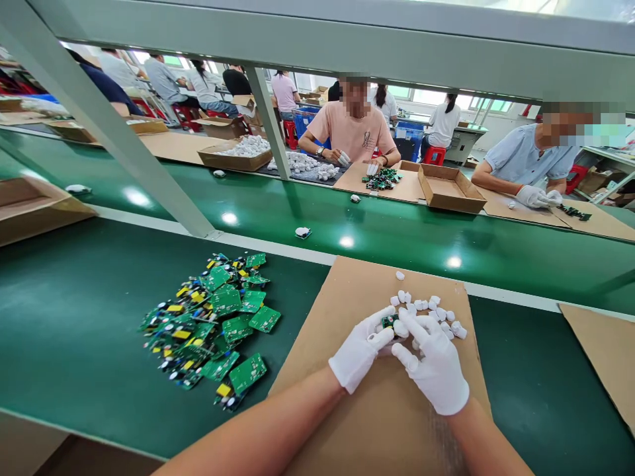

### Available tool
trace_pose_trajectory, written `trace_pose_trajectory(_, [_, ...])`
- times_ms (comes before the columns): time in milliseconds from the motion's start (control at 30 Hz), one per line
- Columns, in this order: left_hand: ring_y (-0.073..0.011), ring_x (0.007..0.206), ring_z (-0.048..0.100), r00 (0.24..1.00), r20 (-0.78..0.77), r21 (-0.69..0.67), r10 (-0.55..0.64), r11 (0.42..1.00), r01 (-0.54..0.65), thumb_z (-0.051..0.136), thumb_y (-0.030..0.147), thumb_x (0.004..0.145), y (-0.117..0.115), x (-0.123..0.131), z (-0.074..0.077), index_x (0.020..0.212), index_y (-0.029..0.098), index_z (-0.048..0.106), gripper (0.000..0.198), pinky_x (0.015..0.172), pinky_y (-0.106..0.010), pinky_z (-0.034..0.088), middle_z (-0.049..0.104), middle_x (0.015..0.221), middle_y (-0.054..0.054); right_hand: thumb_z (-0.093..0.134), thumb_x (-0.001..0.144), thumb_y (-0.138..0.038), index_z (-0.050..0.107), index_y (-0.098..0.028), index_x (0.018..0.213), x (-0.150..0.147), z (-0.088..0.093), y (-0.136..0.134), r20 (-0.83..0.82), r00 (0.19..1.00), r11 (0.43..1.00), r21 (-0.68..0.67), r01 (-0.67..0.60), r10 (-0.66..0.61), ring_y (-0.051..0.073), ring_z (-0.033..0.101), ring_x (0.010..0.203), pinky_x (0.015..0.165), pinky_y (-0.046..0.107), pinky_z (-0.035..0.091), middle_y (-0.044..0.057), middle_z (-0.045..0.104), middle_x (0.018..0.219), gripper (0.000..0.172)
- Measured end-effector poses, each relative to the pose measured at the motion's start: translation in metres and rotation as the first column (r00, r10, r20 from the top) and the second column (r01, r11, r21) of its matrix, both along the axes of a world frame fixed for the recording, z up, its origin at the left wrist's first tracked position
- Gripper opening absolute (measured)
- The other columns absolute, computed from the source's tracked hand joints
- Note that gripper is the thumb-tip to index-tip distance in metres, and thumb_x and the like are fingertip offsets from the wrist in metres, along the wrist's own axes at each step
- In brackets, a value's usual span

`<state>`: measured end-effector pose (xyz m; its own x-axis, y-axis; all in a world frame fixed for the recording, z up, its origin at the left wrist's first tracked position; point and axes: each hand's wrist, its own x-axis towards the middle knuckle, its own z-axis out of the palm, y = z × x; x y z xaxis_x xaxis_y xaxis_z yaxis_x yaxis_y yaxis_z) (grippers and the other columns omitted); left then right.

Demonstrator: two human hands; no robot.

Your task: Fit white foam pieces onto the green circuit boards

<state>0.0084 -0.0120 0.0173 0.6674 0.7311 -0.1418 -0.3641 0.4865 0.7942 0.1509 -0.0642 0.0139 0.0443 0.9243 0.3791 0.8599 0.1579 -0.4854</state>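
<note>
Both my hands wear white gloves and meet over a brown cardboard sheet (347, 291). My left hand (360, 354) and my right hand (434, 363) are closed together on a small green circuit board (389, 322), pinched between the fingertips. Just beyond the fingers lies a cluster of several small white plastic caps (431, 309). One white cap (399, 275) lies apart, farther back. To the left, a heap of green circuit boards (213, 324) with yellow and blue parts rests on the green table.
A green conveyor belt (377, 231) runs across behind the cardboard, carrying a small white part (302, 232). A grey slanted frame post (114, 139) stands at left. Across the belt, seated people work at cardboard sheets and an open box (449, 190). Another cardboard sheet (602, 357) lies at right.
</note>
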Motion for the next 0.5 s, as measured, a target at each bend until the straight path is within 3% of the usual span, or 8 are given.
trace_pose_trajectory(133, [-0.0156, 0.083, 0.057, 0.998, 0.043, -0.063, -0.054, 0.996, 0.057, 0.066, 0.033, 0.073, 0.0015, 0.0, -0.0016, 0.1, 0.018, 0.063, 0.031, 0.079, -0.032, 0.046, 0.061, 0.095, -0.007, 0.05, 0.083, -0.024, 0.066, -0.027, 0.102, -0.0006, -0.0024, -0.0002, 0.048, 0.998, 0.996, 0.088, 0.025, -0.029, 0.018, 0.06, 0.085, 0.073, 0.028, 0.048, 0.006, 0.061, 0.096, 0.025])
trace_pose_trajectory(300, [-0.0103, 0.065, 0.052, 0.996, -0.089, 0.068, 0.025, 0.998, -0.019, 0.073, 0.035, 0.065, -0.0005, 0.0051, -0.0081, 0.078, 0.012, 0.061, 0.03, 0.061, -0.022, 0.044, 0.06, 0.074, -0.004, 0.052, 0.078, -0.016, 0.07, -0.028, 0.089, -0.0064, -0.008, 0.0002, 0.151, 0.988, 0.984, 0.175, -0.007, -0.019, 0.016, 0.06, 0.081, 0.068, 0.026, 0.047, 0.004, 0.064, 0.096, 0.024])
trace_pose_trajectory(367, [-0.0104, 0.062, 0.052, 0.989, -0.137, 0.053, 0.058, 0.997, -0.051, 0.075, 0.036, 0.062, -0.0012, 0.0066, -0.0085, 0.078, 0.012, 0.06, 0.033, 0.058, -0.022, 0.044, 0.059, 0.069, -0.003, 0.053, 0.075, -0.012, 0.07, -0.029, 0.078, -0.0081, -0.0083, 0.0007, 0.115, 0.993, 0.983, 0.18, -0.032, 0.012, 0.015, 0.061, 0.079, 0.067, 0.025, 0.046, 0.002, 0.063, 0.094, 0.024])
trace_pose_trajectory(500, [-0.0142, 0.061, 0.057, 0.988, -0.15, 0.016, -0.019, 1.0, 0.021, 0.072, 0.04, 0.063, -0.0016, 0.0061, -0.0055, 0.082, 0.01, 0.062, 0.037, 0.059, -0.028, 0.048, 0.062, 0.068, -0.005, 0.056, 0.072, -0.012, 0.069, -0.029, 0.075, -0.0078, -0.0058, 0.002, -0.012, 0.999, 0.983, 0.179, -0.041, 0.043, 0.014, 0.06, 0.076, 0.066, 0.024, 0.047, 0.002, 0.059, 0.094, 0.022])
